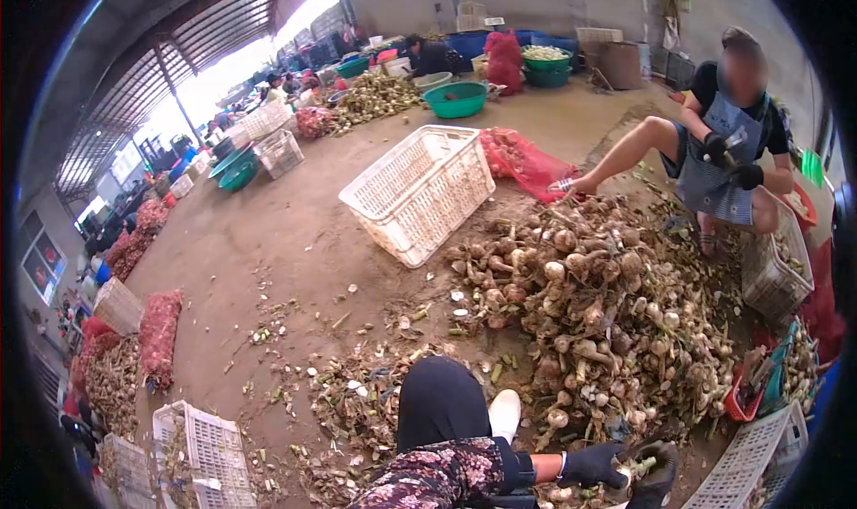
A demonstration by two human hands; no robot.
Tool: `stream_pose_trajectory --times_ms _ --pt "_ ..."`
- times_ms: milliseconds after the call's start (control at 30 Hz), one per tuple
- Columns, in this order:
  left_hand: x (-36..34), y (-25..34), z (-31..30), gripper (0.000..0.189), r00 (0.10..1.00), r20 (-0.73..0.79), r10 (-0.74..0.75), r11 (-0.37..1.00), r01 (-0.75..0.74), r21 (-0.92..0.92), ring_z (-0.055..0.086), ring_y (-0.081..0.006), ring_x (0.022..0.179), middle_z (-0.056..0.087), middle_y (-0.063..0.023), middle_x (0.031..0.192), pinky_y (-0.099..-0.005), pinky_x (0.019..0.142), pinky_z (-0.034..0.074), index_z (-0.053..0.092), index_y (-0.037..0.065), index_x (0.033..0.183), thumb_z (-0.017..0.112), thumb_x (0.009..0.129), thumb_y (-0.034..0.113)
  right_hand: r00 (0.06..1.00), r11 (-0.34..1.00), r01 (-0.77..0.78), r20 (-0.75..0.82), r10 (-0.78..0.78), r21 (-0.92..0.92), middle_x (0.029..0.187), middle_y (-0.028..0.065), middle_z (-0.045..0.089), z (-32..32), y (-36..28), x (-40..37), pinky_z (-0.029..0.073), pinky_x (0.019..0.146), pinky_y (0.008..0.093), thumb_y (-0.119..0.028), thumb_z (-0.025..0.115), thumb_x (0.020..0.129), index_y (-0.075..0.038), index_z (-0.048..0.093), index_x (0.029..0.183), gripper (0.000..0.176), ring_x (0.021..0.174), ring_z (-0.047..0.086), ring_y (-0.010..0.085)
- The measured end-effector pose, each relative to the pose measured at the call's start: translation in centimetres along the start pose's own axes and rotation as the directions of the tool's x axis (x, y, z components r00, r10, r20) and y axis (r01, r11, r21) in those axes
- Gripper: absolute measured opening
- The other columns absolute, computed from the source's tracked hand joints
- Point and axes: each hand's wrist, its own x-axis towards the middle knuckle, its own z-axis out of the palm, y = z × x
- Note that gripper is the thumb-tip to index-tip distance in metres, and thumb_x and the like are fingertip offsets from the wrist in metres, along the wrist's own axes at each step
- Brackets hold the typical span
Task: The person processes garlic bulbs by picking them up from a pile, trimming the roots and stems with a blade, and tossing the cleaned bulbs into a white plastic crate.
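Observation:
My left hand (593, 466), in a dark glove with a white band at the wrist, is closed around a garlic bulb (636, 466) with a pale green stem, low in the head view. My right hand (659, 475), also dark-gloved, is curled close beside it at the stem end. What the right fingers grip is hidden. Just beyond both hands rises a large heap of garlic bulbs (598, 322) with dry stems and roots still on. Cut stems and trimmings (366, 402) lie around my knee.
A white plastic crate (420, 192) stands tilted past the heap. Another crate (754, 464) is at my right. A seated co-worker (732, 143) in an apron and dark gloves works across the heap. Red mesh sacks (161, 339) and a green basin (455, 100) stand farther off.

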Motion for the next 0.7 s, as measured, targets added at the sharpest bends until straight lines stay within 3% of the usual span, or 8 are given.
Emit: stream_pose_trajectory --times_ms 33,67,200,267,367,467,500,700 --pt "-0.1 -0.3 -0.1 0.075 0.999 -0.041 -0.019 0.996 0.023 0.084 0.054 -0.024 0.107 0.058 -0.0176 0.119 -0.0362 0.092 0.043 0.049 -0.001 0.126 0.077 0.07 0.041 0.997 0.995 0.073 0.029 -0.071 -0.071 0.071 0.0104 0.057 0.8 -1.1 -0.6 0.047 0.063 0.0347 -0.032 0.049 0.09 -0.004 0.057 0.079 0.031 0.066 0.055 0.0217" --pt "-0.2 -0.6 -0.2 0.074 0.996 -0.085 -0.039 0.985 0.052 0.166 0.055 -0.0239 0.106 0.059 -0.0174 0.118 -0.0365 0.091 0.043 0.05 -0.002 0.124 0.077 0.07 0.041 0.975 0.988 0.109 0.206 -0.085 -0.107 0.094 0.0141 0.062 -1.1 -2.2 0.0 0.05 0.08 0.0394 -0.035 0.048 0.089 -0.001 0.059 0.1 0.037 0.089 0.06 0.0252" --pt "-0.2 -0.8 -0.5 0.068 0.986 -0.164 -0.016 0.998 0.026 0.055 0.056 -0.0212 0.092 0.061 -0.0138 0.101 -0.0348 0.082 0.045 0.053 -0.001 0.116 0.075 0.073 0.046 0.948 0.99 0.099 0.311 -0.062 -0.102 0.095 0.0137 0.062 -2.0 0.1 2.1 0.05 0.079 0.0387 -0.034 0.049 0.089 -0.001 0.059 0.101 0.036 0.089 0.06 0.0246" --pt "-1.1 1.9 -1.8 0.059 0.996 -0.084 0.004 0.999 -0.001 0.04 0.054 -0.0173 0.08 0.061 -0.0101 0.089 -0.0341 0.073 0.044 0.057 0.001 0.109 0.072 0.076 0.047 0.926 0.989 0.101 0.372 -0.055 -0.104 0.095 0.0135 0.062 -0.8 0.5 2.7 0.05 0.079 0.0383 -0.033 0.05 0.088 -0.001 0.059 0.101 0.036 0.089 0.061 0.0242" --pt "-0.9 1.3 -2.7 0.04 0.983 -0.172 -0.067 0.997 0.061 -0.04 0.049 -0.0106 0.062 0.058 -0.0034 0.066 -0.0303 0.056 0.038 0.061 0.005 0.08 0.069 0.08 0.044 0.893 0.991 0.097 0.449 -0.043 -0.096 0.095 0.0131 0.063 0.9 1.7 3.3 0.05 0.079 0.0376 -0.032 0.052 0.087 -0.001 0.059 0.101 0.035 0.089 0.061 0.0237" --pt "-0.4 -0.5 -2.8 0.039 0.961 -0.271 -0.06 0.997 0.046 -0.058 0.046 -0.0098 0.058 0.056 -0.0011 0.063 -0.0291 0.053 0.035 0.061 0.005 0.074 0.07 0.08 0.042 0.869 0.99 0.11 0.493 -0.054 -0.086 0.096 0.0127 0.063 2.0 2.6 3.2 0.05 0.079 0.037 -0.031 0.054 0.086 0.0 0.059 0.102 0.035 0.089 0.061 0.0231" --pt "-0.4 -0.4 -3.2 0.039 0.965 -0.199 -0.171 0.981 0.149 -0.123 0.045 -0.0108 0.059 0.053 -0.0008 0.064 -0.0304 0.056 0.036 0.061 0.004 0.075 0.076 0.073 0.04 0.855 0.99 0.115 0.516 -0.056 -0.083 0.096 0.0125 0.063 2.8 2.9 3.4 0.05 0.079 0.0368 -0.031 0.054 0.086 0.0 0.059 0.102 0.035 0.089 0.061 0.0229" --pt "-1.5 0.3 -2.6 0.038 0.977 -0.163 -0.136 0.987 0.119 -0.11 0.049 -0.0139 0.068 0.059 -0.0042 0.074 -0.0324 0.063 0.039 0.062 0.002 0.081 0.073 0.076 0.038 0.775 0.991 0.109 0.632 -0.035 -0.079 0.097 0.0117 0.064 7.2 5.8 3.8 0.051 0.079 0.0355 -0.029 0.057 0.084 0.0 0.06 0.102 0.034 0.089 0.062 0.0217"
